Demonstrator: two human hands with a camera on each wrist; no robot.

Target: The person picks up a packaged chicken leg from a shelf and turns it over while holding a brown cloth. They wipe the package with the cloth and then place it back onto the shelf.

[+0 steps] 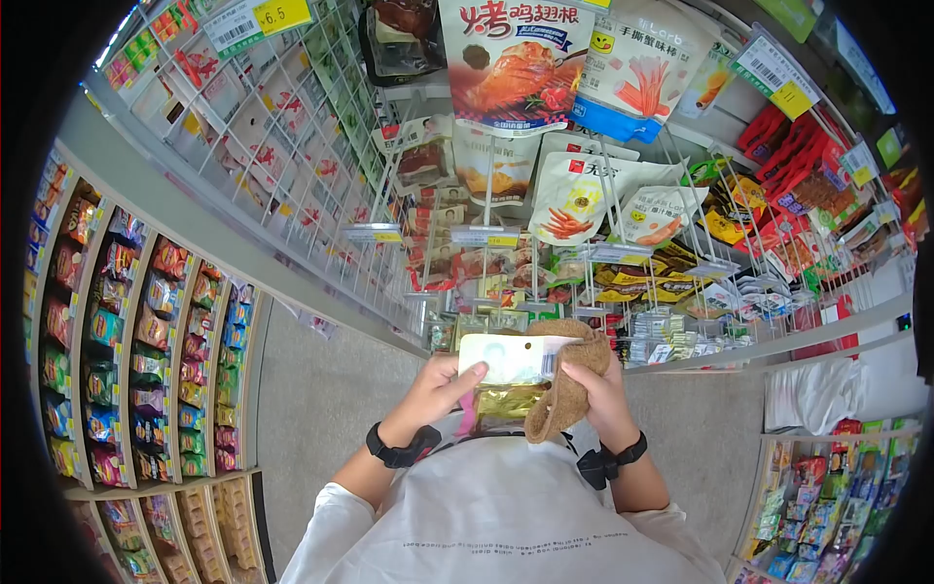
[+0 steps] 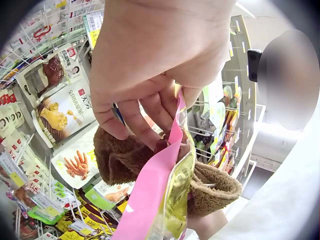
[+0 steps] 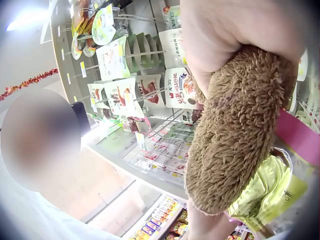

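In the head view, my left hand (image 1: pixel 428 397) pinches one side of a snack packet (image 1: pixel 506 362), thumb on its pale front. The packet has a gold lower part (image 1: pixel 506 404), and its pink back (image 2: pixel 152 187) shows in the left wrist view. My right hand (image 1: pixel 605 397) grips a folded, fuzzy brown cloth (image 1: pixel 559 404) at the packet's other side. The cloth overlaps the packet's right edge there. Seen from the right wrist, the shaggy pile (image 3: pixel 235 130) hides most of the right fingers. Both hands are held in front of the white shirt (image 1: pixel 525 506).
Close ahead stands a wire rack with hanging snack pouches (image 1: pixel 574 200) and price tags (image 1: pixel 778 83). Shelves of colourful packets (image 1: pixel 151 331) line the left side. More packets fill a low shelf (image 1: pixel 827 496) at right. Grey floor (image 1: pixel 321 389) lies below.
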